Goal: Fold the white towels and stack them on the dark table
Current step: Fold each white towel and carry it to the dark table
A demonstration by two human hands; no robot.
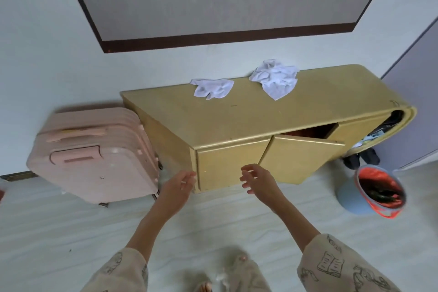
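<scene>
Left hand (179, 184): reaches forward over the pale floor (71, 232), fingers relaxed and loosely spread, holding nothing; a light band shows on one finger.
Right hand (257, 180): also stretched forward, fingers slightly curled and parted, holding nothing.
Smaller white towel (212, 87): lies crumpled on the cabinet top, well beyond the fingertips of both hands, a little left of the right hand's line.
Larger white towel (276, 78): a rumpled heap at the back edge of the cabinet top against the wall, beyond and to the right of the right fingers; apart from the smaller towel.
Yellow cabinet (237, 116): stands just past the fingertips; its left front door (227, 163) is closed and sits between the two hands.
Open door (298, 156): swung outward, just right of the right fingers; the compartment behind it looks dark and reddish, its contents cannot be told.
Rounded end compartment (388, 125): at the cabinet's far right, well away from the right fingers; it holds dark items and some printed packaging, too small to name.
Bucket (376, 191): pale blue with an orange-red liner, on the floor to the right of the right hand; dark stuff lies inside, unclear what.
Pink suitcase (94, 154): closed, standing left of the left fingers, beside the cabinet's left end.
Sleeves (336, 265): beige, printed with line drawings.
</scene>
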